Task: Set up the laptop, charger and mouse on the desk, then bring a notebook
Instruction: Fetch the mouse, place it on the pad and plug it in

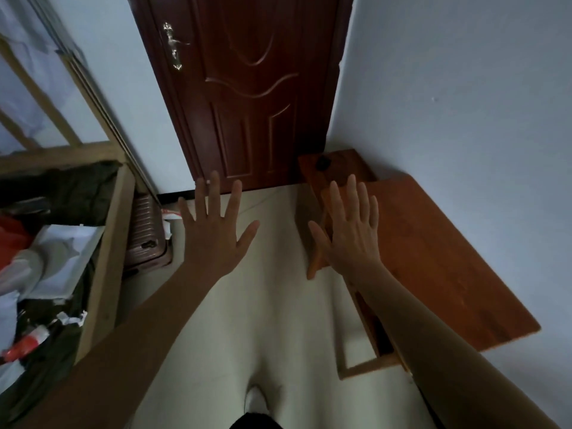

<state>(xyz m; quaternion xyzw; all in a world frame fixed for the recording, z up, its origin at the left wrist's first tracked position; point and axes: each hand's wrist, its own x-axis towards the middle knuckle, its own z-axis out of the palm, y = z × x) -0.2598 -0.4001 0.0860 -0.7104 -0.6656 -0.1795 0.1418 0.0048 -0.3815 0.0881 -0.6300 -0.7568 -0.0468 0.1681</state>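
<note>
My left hand [213, 226] is stretched out in front of me over the pale floor, fingers spread wide, holding nothing. My right hand [348, 226] is held up the same way, fingers apart and empty, above the left edge of an orange-brown wooden desk [433, 258] that stands against the right wall. A small dark round object [322, 164] lies on a lower wooden surface at the desk's far end; I cannot tell what it is. No laptop, charger or notebook shows in this view.
A dark red wooden door [247, 88] with a metal handle [174, 46] is shut straight ahead. A wooden bed frame [105, 243] with clothes, bags and papers fills the left side. A brownish suitcase [147, 233] stands beside it. Pale floor [263, 305] runs between them.
</note>
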